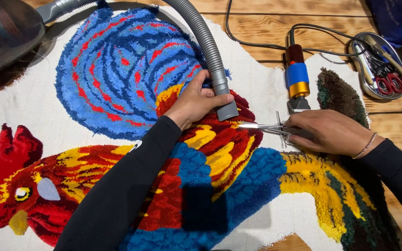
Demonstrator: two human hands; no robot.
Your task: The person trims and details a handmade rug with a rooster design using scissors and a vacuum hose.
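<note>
Head view: we see our left hand (196,103) gripping the grey vacuum hose (209,50) over the rooster rug (131,83) mid-worktop, while our right hand (329,132) grasps what look like scissors (261,127) on its pile.

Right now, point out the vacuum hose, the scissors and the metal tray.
vacuum hose (209,51), head view, on its ribbed grey middle.
scissors (257,126), head view, on the shiny blades.
metal tray (360,82), head view, on its near-left rim.
</note>
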